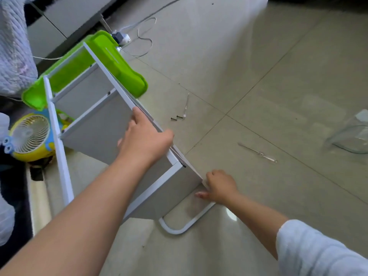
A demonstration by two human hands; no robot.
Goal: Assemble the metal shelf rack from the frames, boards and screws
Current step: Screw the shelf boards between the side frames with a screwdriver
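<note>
Head view: your left hand (146, 139) grips the rack (103, 116) rail, your right hand (220, 187) pinches a board corner; stiff, light, probably wobbly, so hold near joints.

No writing, brand, number or sign can be read anywhere here. The grey boards of the shelf rack (103, 120) are plain, the green plastic tray (111, 62) shows no lettering, and the small yellow fan (29, 136) bears only cartoon eyes, no words. Anything printed on the clear plastic bag (352, 136) is too blurred to make out.
</note>
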